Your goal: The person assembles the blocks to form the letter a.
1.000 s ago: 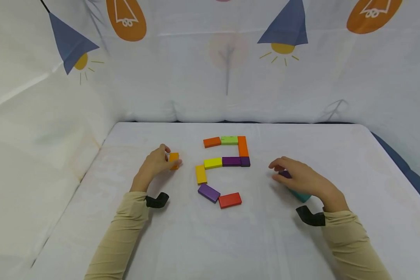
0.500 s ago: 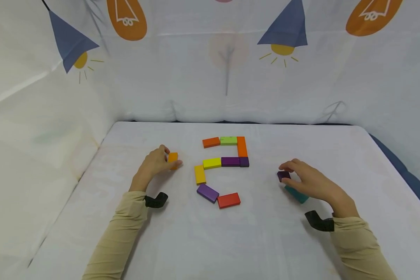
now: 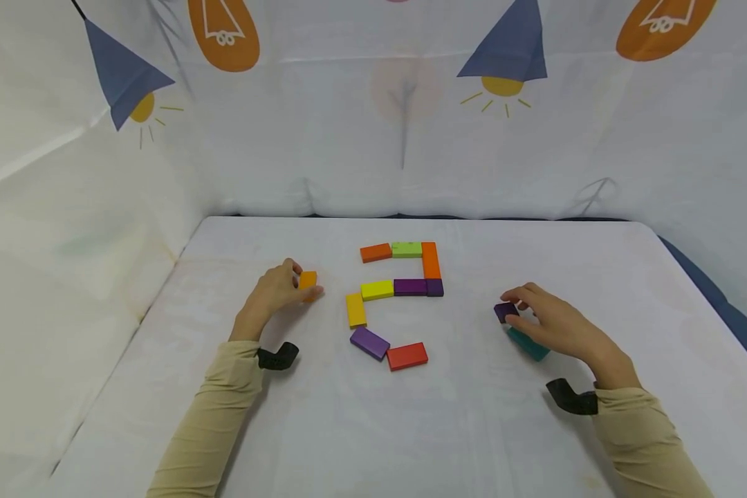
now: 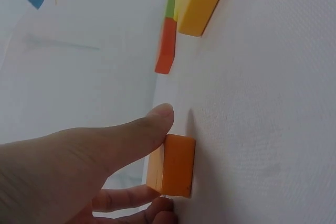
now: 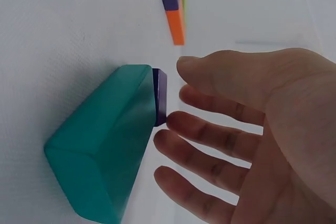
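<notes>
At the left of the table, my left hand (image 3: 277, 290) pinches an orange block (image 3: 308, 285) between thumb and fingers. The left wrist view shows the thumb on one side of this orange block (image 4: 178, 165) and fingertips at the other. My right hand (image 3: 557, 321) hovers with spread, slightly bent fingers by a dark purple block (image 3: 504, 312) and a teal block (image 3: 528, 344). Seen from the right wrist, the teal block (image 5: 105, 140) lies in front of the dark purple block (image 5: 160, 97), and nothing is between the thumb and fingers.
Mid-table, several blocks form an S-like line: an orange block (image 3: 375, 253), a green block (image 3: 407, 250), a yellow block (image 3: 377, 289), a purple block (image 3: 370, 343) and a red block (image 3: 407, 356) among them. A white printed curtain (image 3: 348, 138) hangs behind the white table (image 3: 373, 429).
My right hand has drawn back to the right, and the dark purple block and more of the teal one have come into sight. The left hand has stayed at the orange block.
</notes>
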{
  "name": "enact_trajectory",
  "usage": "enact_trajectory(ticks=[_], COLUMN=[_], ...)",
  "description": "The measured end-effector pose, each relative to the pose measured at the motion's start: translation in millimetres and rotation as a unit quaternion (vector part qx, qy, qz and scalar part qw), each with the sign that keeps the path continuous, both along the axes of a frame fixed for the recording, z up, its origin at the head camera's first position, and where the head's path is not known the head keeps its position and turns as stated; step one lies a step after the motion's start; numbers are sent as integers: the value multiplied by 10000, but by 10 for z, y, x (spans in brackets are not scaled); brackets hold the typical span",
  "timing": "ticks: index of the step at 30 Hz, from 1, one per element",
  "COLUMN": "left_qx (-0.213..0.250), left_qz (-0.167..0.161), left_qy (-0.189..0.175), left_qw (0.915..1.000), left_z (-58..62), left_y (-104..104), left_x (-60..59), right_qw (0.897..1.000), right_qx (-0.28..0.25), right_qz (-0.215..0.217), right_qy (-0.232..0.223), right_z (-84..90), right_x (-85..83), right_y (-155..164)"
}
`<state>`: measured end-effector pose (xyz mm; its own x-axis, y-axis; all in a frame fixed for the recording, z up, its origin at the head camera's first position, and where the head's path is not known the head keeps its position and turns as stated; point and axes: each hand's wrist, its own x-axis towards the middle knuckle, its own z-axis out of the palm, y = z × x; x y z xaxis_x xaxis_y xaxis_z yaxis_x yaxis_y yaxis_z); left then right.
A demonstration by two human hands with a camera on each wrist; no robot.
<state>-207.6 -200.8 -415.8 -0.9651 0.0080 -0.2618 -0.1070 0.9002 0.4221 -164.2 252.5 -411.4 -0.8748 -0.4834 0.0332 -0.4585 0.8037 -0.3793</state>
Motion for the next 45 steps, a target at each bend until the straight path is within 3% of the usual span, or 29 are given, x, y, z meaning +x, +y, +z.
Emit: enact_trajectory(ticks=[10,18,25,36,41,45], left_qx=[138,251,344,284,536,730], left_qz=[32,-64,-198,-333,-647,-931], left_qy=[-74,-80,77,1098,1604,1653], left_qw=[9999,9996,9992,9930,9835,9791], left_z=[4,35,41,52,138,193], left_y=[11,22,36,176,347,501], left_x=[2,-3,-10,-15,9,49], right_qw=[9997,9952,9919,9912,9918,9918], right_qx=[-29,32,120,190,199,160], right_qz=[-260,-915,-1155,-1229,-1191,-1178], right_qy=[-24,-349,-520,-452,-427,-474], right_z=[-56,-68,-72,-80,-83,-85], right_x=[-18,-28,-35,-57,-67,-62], right_y=[-33,-46,-80,-128,-128,-124])
